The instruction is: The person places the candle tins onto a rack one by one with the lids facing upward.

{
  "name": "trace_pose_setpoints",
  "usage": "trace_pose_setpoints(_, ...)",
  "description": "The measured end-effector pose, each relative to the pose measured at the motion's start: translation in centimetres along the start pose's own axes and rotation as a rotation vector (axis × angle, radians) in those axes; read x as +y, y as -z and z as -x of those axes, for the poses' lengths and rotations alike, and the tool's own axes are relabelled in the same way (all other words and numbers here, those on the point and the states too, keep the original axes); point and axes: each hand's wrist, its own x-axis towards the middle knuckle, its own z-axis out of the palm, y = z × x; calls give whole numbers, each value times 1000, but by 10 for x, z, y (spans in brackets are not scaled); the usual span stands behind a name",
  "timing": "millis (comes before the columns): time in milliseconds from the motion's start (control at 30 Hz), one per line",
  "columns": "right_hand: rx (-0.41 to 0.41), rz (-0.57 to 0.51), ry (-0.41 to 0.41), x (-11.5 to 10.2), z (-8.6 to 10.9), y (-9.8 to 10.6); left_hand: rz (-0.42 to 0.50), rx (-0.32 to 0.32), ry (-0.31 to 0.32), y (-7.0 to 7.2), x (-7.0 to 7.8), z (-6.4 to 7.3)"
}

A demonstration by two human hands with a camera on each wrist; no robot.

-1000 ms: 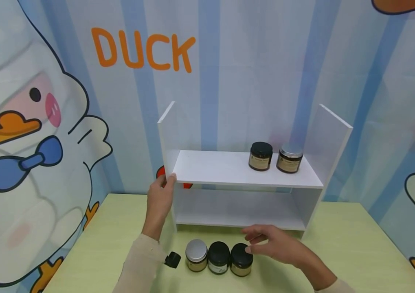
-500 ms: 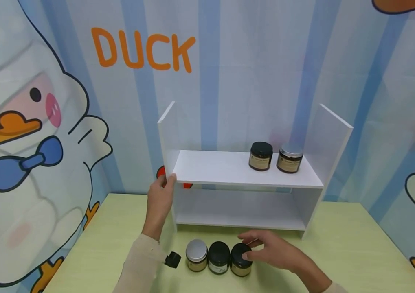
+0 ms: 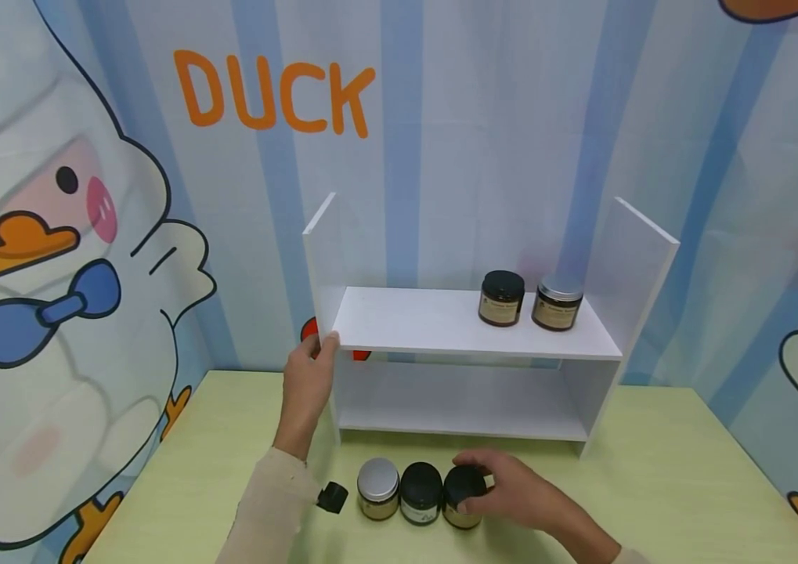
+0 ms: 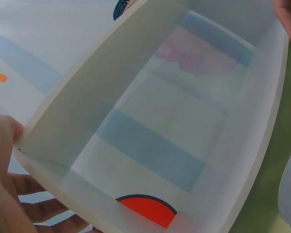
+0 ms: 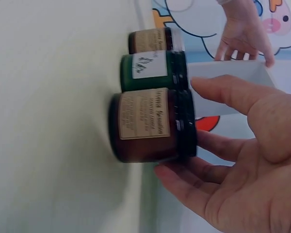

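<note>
A white two-tier shelf (image 3: 406, 321) stands at the back of the table. My left hand (image 3: 308, 388) grips its left side panel, thumb at the front edge and fingers behind, as the left wrist view also shows. In front of the shelf, three candle jars stand in a row: one with a silver lid (image 3: 378, 486), a green glass jar (image 5: 148, 73) with a black lid, and a brown jar (image 5: 145, 126) with a black lid and a tan label. My right hand (image 3: 521, 489) holds this brown jar, thumb in front and fingers behind; it stands beside the green one.
Two more jars sit on the upper tier's right half, one black-lidded (image 3: 500, 299) and one silver-lidded (image 3: 557, 304). A small black block (image 3: 332, 497) shows at my left sleeve. Behind the pale green table (image 3: 673, 478) hangs a duck-printed backdrop (image 3: 483, 141).
My right hand has moved left and down onto the rightmost jar of the row, its thumb and fingers closing round it. The left hand stays on the shelf panel.
</note>
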Motion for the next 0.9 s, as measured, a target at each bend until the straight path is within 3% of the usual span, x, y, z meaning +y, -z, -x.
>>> trace_pose_setpoints(500, 83, 69, -10, 7, -1, -12, 8, 10, 10, -1, 2, 1)
trace_pose_setpoints(900, 110, 47, -15, 9, -1, -16, 10, 7, 3, -1, 2, 1)
